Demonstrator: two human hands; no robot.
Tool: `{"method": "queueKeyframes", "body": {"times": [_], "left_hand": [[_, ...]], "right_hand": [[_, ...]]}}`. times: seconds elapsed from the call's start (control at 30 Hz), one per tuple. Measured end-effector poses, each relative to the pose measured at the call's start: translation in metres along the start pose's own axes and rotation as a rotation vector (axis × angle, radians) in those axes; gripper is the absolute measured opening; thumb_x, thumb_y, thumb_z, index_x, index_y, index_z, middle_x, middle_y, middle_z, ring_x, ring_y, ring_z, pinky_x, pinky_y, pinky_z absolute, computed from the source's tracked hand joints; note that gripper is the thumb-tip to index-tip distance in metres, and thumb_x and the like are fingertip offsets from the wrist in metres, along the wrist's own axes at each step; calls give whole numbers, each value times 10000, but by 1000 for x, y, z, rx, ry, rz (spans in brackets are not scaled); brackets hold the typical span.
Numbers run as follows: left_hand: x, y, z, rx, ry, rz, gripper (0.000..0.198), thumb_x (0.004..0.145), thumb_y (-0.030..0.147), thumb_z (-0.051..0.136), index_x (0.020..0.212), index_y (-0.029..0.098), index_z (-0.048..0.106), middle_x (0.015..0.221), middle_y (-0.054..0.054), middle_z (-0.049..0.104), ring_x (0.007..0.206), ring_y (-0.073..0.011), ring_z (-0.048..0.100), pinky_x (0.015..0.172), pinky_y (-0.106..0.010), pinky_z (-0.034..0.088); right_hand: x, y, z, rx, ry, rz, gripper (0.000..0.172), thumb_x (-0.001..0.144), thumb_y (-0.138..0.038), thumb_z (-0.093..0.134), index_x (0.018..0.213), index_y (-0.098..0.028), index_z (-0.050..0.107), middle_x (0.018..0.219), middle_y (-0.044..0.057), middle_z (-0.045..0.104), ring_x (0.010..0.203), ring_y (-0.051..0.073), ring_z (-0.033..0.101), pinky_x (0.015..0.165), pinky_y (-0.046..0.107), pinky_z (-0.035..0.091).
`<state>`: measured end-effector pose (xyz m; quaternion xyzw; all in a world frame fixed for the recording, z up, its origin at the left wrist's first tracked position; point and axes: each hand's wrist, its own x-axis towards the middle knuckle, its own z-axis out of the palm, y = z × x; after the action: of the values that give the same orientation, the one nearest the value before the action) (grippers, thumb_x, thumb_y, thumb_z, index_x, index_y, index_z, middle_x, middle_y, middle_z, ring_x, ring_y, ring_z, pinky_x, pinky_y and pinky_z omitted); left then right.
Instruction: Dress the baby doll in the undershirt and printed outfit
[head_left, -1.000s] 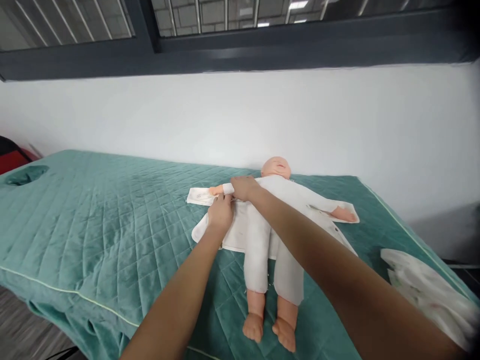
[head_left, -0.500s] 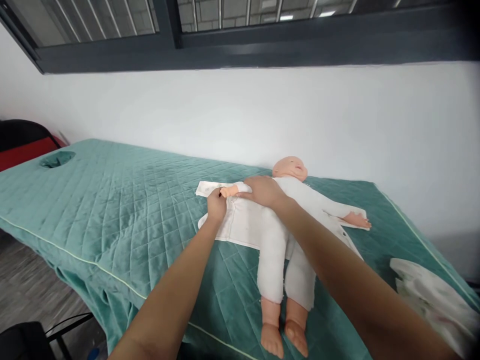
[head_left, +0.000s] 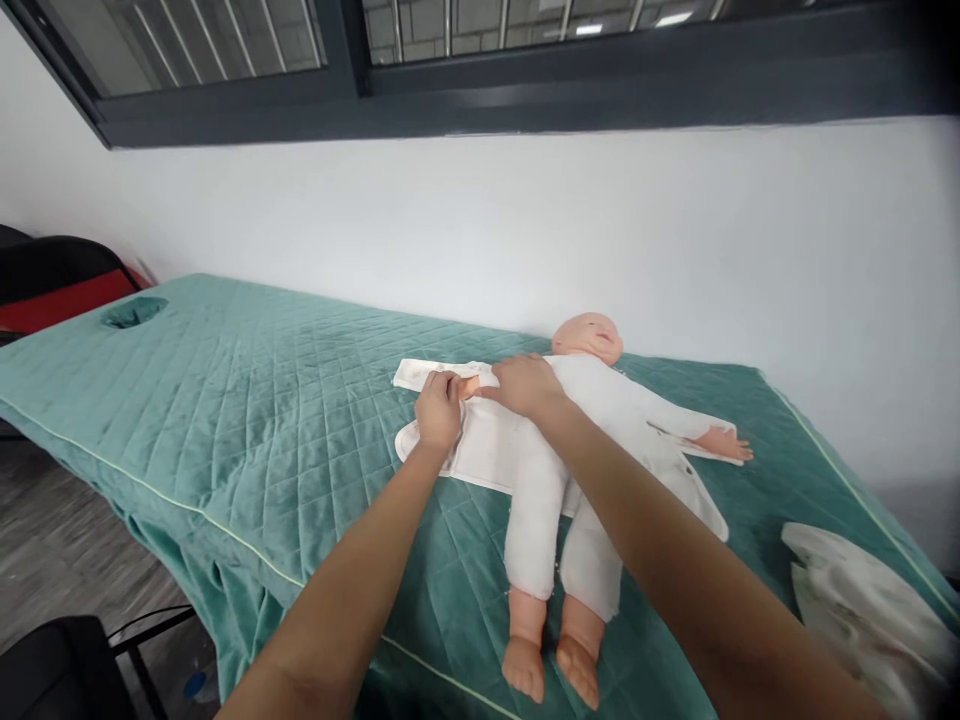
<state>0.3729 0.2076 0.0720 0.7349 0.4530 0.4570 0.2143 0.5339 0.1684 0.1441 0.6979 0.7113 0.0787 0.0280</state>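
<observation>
A baby doll (head_left: 534, 515) with a white cloth body lies on its back, its head toward the wall. Under it a white baby shirt (head_left: 491, 455) is spread open, one sleeve stretched out to the left. My left hand (head_left: 439, 408) is closed around the doll's hand at the end of the arm on the left; the small hand is mostly hidden. Just right of it, my right hand (head_left: 527, 385) grips the same arm above the wrist. The doll's other arm (head_left: 720, 440) reaches right, its forearm lying along the shirt's other sleeve.
A green quilted cover (head_left: 285, 400) with a round hole at the far left lies over the bed. Crumpled white patterned cloth (head_left: 862, 600) rests at the right. Behind stands a white wall (head_left: 375, 220) below a window. A black chair (head_left: 56, 665) is at lower left.
My left hand has closed further over the doll's hand, which showed more before. The doll's legs have shifted slightly left. The view has moved a little.
</observation>
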Motion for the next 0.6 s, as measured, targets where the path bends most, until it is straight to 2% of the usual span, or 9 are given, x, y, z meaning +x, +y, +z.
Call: {"method": "queueKeyframes", "body": {"times": [0.13,0.23,0.33,0.43,0.53,0.6], "left_hand": [[-7,7,2,117,-134,213,238,1021,309,436,999,207,650,976,-67,674,948,-199,624,834,-308,471],[-8,9,3,156,-196,275,238,1022,300,435,990,215,654,981,-68,681,957,-200,626,837,-312,471],[-6,8,4,172,-172,256,248,1020,304,433,961,210,655,990,-76,674,983,-213,617,871,-334,471],[-3,4,5,187,-75,169,249,1016,282,422,1010,194,655,1057,-102,661,1051,-235,597,934,-373,460],[-1,1,7,239,2,49,257,998,289,456,1119,169,648,1124,-133,651,1105,-272,567,962,-415,445],[0,0,9,287,-9,23,271,984,324,488,1126,168,659,1118,-140,652,1108,-293,552,967,-433,436]], "right_hand": [[4,-6,2,35,8,60,408,964,-447,509,1073,-115,719,1086,196,730,1077,364,638,950,488,411],[7,-11,4,47,16,94,331,945,-302,522,1112,-77,698,1120,219,714,1080,378,637,945,500,417],[7,-11,2,81,21,71,323,944,-307,534,1125,-89,689,1148,204,708,1106,359,629,974,480,419],[-1,-4,-8,125,37,44,371,966,-390,523,1194,-134,665,1207,160,700,1141,318,620,996,439,432],[-22,14,-19,222,95,95,397,977,-398,498,1270,-168,636,1280,136,681,1172,298,616,994,418,454],[-45,33,-21,391,188,176,380,956,-393,521,1248,-191,658,1302,115,678,1209,295,604,1021,421,449]]}}
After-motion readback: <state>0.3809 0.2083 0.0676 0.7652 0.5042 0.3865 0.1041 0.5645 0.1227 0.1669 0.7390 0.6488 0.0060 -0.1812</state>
